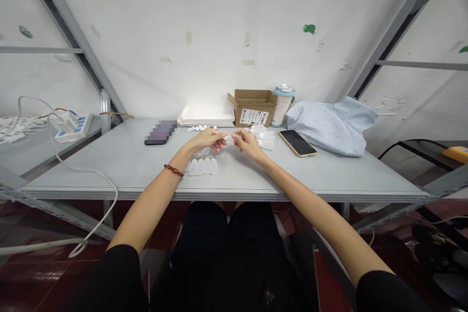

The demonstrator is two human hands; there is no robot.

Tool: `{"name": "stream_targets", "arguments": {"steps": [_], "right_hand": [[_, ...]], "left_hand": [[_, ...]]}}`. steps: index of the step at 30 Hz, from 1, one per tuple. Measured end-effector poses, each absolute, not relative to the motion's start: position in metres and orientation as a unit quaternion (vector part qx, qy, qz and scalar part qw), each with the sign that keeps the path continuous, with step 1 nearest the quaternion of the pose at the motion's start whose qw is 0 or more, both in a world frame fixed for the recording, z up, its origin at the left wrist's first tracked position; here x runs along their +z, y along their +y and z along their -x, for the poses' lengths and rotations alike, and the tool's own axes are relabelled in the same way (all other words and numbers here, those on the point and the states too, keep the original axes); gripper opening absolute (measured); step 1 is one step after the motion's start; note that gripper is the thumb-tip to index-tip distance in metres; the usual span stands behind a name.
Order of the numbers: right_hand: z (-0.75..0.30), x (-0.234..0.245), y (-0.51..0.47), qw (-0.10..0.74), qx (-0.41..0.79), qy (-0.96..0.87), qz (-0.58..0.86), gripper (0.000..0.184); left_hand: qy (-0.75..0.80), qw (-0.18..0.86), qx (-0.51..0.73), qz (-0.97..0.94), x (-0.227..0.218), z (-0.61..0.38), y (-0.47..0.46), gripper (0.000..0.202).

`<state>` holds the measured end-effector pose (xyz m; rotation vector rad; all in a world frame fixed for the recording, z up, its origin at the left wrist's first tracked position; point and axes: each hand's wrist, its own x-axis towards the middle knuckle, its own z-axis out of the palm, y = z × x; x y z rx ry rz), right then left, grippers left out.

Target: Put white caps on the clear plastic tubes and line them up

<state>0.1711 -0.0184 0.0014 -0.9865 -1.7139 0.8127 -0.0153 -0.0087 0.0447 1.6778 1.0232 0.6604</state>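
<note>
Over the middle of the table, my left hand (210,140) and my right hand (247,143) meet almost fingertip to fingertip, both closed in a pinch. A small white, partly see-through piece (228,138) is held between them; its exact kind is too small to make out. Below my left hand lies a row of white oval, tag-like pieces (203,166) with thin strings. More white flat pieces (266,145) lie just right of my right hand. Small white roundish pieces (197,128) sit behind my left hand.
Along the wall stand a stack of white trays (206,116), an open cardboard box (255,107) and a blue-lidded cup (281,107). A phone (298,143) and light-blue cloth (331,124) lie right. A blurred dark object (160,132) and a power strip (75,126) are left.
</note>
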Motion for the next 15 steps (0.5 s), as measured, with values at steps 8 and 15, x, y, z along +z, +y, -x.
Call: {"name": "stream_targets", "arguments": {"steps": [8, 15], "right_hand": [[-0.1718, -0.0006, -0.0153, 0.479, 0.360, -0.689, 0.408, 0.051], [-0.1716, 0.0041, -0.0173, 0.493, 0.394, -0.667, 0.397, 0.054]], "left_hand": [[0.377, 0.465, 0.317, -0.736, 0.0465, 0.0147, -0.0115, 0.033], [0.377, 0.478, 0.339, -0.718, 0.0456, 0.0126, -0.0120, 0.026]]}}
